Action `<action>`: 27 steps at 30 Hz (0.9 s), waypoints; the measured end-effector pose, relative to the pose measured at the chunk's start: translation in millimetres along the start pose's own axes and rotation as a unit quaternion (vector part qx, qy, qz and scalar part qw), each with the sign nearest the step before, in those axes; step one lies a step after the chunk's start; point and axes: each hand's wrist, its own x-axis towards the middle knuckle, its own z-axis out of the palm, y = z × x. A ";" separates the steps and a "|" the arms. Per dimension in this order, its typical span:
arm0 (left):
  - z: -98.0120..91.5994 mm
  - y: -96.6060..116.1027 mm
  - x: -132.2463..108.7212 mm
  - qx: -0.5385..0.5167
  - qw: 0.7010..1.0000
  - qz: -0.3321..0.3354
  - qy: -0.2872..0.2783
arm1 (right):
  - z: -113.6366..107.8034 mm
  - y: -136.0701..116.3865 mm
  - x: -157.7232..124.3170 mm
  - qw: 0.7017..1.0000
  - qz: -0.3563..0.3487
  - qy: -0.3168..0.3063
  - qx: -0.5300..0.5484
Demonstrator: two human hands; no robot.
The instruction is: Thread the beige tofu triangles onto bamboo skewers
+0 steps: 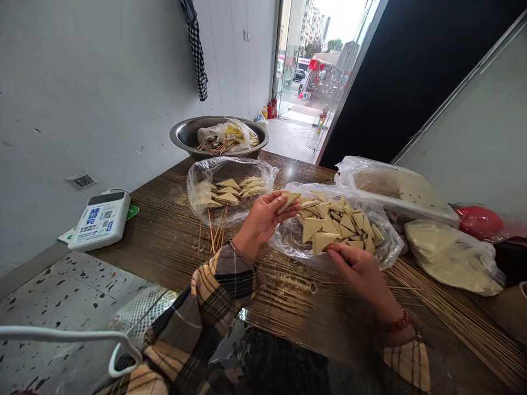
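Between the thumb and fingers of my left hand (265,219) is a flat, pale-yellow tofu triangle (290,202). My right hand (358,271) is closed, its fingertips pinching the lower edge of another tofu triangle (324,241) in front of the pile. That pile of tofu triangles (348,222) lies on an opened clear plastic bag (288,238). To the left, a second clear bag (197,189) holds skewered triangles (228,192), their wooden sticks (218,227) pointing toward me.
Loose bamboo skewers (448,318) lie at the right of the wooden table (164,230). A metal basin (181,134) with bagged skewers stands at the back. Beyond the pile are a bagged white tray (411,197) and a filled bag (453,258). A white box-shaped device (101,219) sits left.
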 end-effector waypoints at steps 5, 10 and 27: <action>0.0 -0.5 0.0 0.009 1.000 0.010 -0.005 | 1.5 2.0 0.7 1.000 0.004 0.003 0.005; 1.0 -1.1 -0.4 0.017 1.000 0.007 -0.009 | 0.9 0.3 1.2 1.000 0.000 0.001 0.011; 0.6 -9.5 -1.6 0.064 0.995 0.061 -0.038 | -0.3 -0.9 1.2 1.000 -0.007 -0.016 -0.002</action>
